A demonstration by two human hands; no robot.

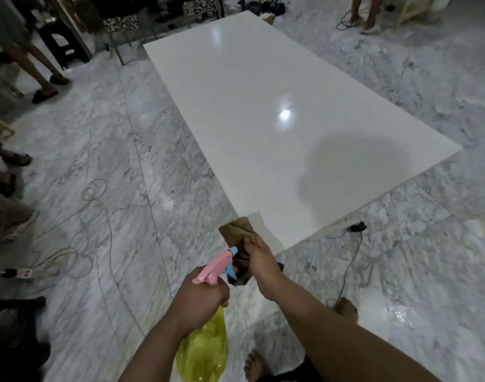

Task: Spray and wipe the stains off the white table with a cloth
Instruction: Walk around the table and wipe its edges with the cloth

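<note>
The long white table (pixel 263 106) stretches away from me, its near corner just beyond my hands. My left hand (pixel 201 295) grips the neck of a yellow spray bottle (pixel 205 351) with a pink and blue trigger head (pixel 217 264), nozzle pointing toward the cloth. My right hand (pixel 259 259) holds a brown cloth (pixel 237 230) bunched in front of the nozzle, at the table's near corner. No stain shows on the glossy top from here; a dark shadow falls on its near right part.
Grey marble floor surrounds the table. Cables and a power strip (pixel 23 272) lie on the floor at left, another cable with a black plug (pixel 357 227) at right. People's legs stand at far left and at the back right. My bare feet (pixel 346 308) are below.
</note>
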